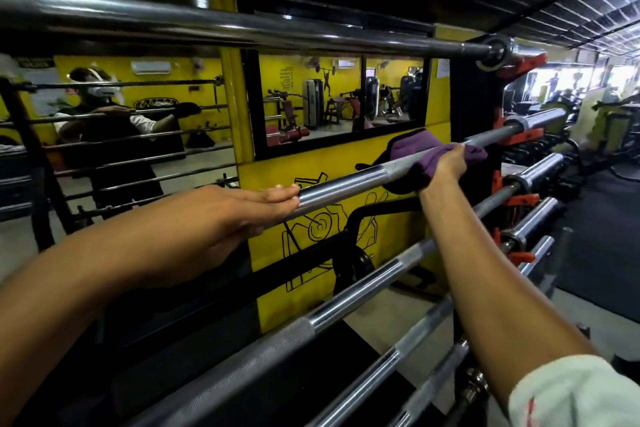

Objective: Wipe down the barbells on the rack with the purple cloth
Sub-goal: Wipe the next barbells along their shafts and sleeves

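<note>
A person wipes a barbell (346, 180) lying across a gym rack (516, 135), the second bar down from the top in this view. The right hand (446, 163), toward 2 o'clock from the frame's centre, clenches a purple cloth (415, 149) around the shaft; the cloth drapes over and behind the bar, just short of the sleeve (533, 120) at its right end. The left hand (242, 208), near 9 o'clock of centre, lies along the same shaft with fingers extended and curled lightly over it, apparently steadying rather than gripping hard.

The cloth looks soft and light, folding easily round the steel. The bar appears heavy, stiff and smooth where polished, rougher on its knurled bands, so a wrapped grip sliding lengthwise should serve best, with the bar left resting in its hooks. More barbells sit below at 5 o'clock, one above at 12, seemingly awaiting their turn. A mirror (114, 135) at 9 o'clock reflects the scene.
</note>
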